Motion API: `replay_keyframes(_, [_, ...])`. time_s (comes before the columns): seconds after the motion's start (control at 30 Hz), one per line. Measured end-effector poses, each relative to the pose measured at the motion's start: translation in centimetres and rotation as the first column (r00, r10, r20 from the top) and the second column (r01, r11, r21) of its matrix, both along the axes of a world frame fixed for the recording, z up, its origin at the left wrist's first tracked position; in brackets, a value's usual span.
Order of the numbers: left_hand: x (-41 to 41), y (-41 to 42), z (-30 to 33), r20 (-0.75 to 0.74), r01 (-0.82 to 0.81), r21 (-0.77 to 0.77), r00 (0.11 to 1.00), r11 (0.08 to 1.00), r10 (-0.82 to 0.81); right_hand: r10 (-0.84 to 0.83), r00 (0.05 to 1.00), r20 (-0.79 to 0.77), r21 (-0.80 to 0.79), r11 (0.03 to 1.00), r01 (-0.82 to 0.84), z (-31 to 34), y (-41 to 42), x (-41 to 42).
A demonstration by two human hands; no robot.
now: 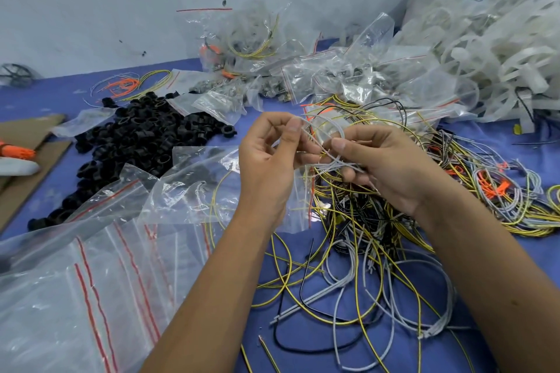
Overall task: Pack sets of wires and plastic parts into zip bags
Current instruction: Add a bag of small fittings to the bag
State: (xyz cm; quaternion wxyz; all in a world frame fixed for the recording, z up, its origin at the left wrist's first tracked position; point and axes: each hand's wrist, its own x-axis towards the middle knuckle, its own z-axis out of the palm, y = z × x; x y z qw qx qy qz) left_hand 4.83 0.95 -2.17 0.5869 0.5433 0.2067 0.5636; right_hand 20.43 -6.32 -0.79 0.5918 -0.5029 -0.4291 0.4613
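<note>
Blue cloth (303, 339) covers the table under a pale wall, and the head view takes in all of it. Black plastic rings (136, 136) lie heaped to the left. Empty zip bags (91, 281) with red seals fan out at the near left, and filled bags (303, 76) pile up at the back. White plastic parts (485, 48) spill from a sack at the far right. A tangle of yellow, black and grey wires (378, 236) spreads across the centre and right, directly under and beyond both hands.

Held up between the hands is a loop of grey wire (328, 127), its free ends trailing down and to the right. The left hand (266, 160) pinches the loop's left side between thumb and forefinger, other fingers curled narrow. The right hand (391, 166) pinches the strands where they cross, fingers also closed tight. Both hands are equally near it. An open bag (194, 191) holding a yellow wire lies just left of and below the left hand, so the coil probably goes down and leftward next.
</note>
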Motion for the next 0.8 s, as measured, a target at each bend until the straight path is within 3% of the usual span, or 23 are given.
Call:
replay_keyframes(0.1, [-0.2,0.2,-0.7,-0.194,-0.236,0.034,0.952,0.971,0.238,-0.176,0.983,0.043,-0.002,0.984,0.177,-0.5,0.3,0.6])
replay_keyframes(0.17, [-0.5,0.6,-1.4,-0.422,-0.373,0.189,0.805,0.909,0.418,-0.278,0.956,0.091,0.001,0.960,0.279,-0.5,0.3,1.0])
replay_keyframes(0.23, [-0.6,0.5,-1.8,-0.629,-0.341,0.328,0.617,0.881,0.473,-0.332,0.939,0.089,-0.002,0.943,0.333,-0.4,0.3,1.2])
replay_keyframes(0.3, [-0.6,0.4,-2.0,-0.719,-0.292,0.336,0.536,0.896,0.444,-0.333,0.942,0.042,-0.001,0.943,0.334,-0.2,0.3,1.2])
replay_keyframes(0.37, [-0.7,0.6,-2.1,-0.735,-0.279,0.329,0.524,0.902,0.430,-0.233,0.968,-0.091,0.021,0.972,0.236,0.1,0.1,1.2])
replay_keyframes(0.43, [-1.0,0.8,-2.0,-0.704,-0.306,0.300,0.568,0.904,0.426,-0.125,0.980,-0.153,0.058,0.989,0.135,0.3,0.0,1.0])
replay_keyframes(0.47, [-1.0,0.8,-1.8,-0.671,-0.320,0.276,0.611,0.906,0.420,-0.118,0.989,-0.093,0.057,0.991,0.123,0.2,0.0,0.8])
replay_keyframes(0.53, [-1.0,0.7,-1.5,-0.592,-0.343,0.253,0.684,0.905,0.425,-0.186,0.967,0.172,0.029,0.982,0.184,-0.1,0.0,0.2])
replay_keyframes(0.63, [-1.1,0.5,-1.1,-0.512,-0.400,0.291,0.702,0.869,0.495,-0.299,0.807,0.509,0.040,0.945,0.324,-0.6,0.1,0.1])
replay_keyframes(0.8, [-0.9,0.2,-0.9,-0.450,-0.386,0.412,0.701,0.825,0.553,-0.376,0.577,0.725,0.175,0.911,0.374,-0.6,0.1,0.1])
